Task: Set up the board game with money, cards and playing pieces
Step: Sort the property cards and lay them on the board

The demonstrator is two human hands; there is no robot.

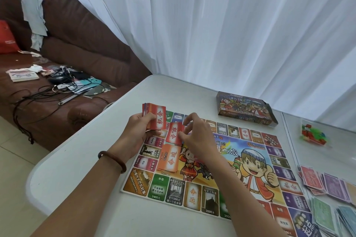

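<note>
A colourful game board (pixel 221 161) lies flat on the white table (pixel 77 163). My left hand (pixel 138 134) grips a fanned stack of red cards (pixel 154 116) above the board's far left corner. My right hand (pixel 194 136) hovers over the board with fingers curled, pinching the edge of a red card pile (pixel 173 135). An orange card pile (pixel 169 158) lies on the board just in front of it. Play money in pink, purple, green and blue (pixel 327 194) is spread at the right. A bag of playing pieces (pixel 313 134) sits at the far right.
The open game box (pixel 245 109) stands behind the board. A brown sofa (pixel 77 44) with cables, papers and a red bag is to the left. White curtains hang behind the table. A seam divides the table at the right.
</note>
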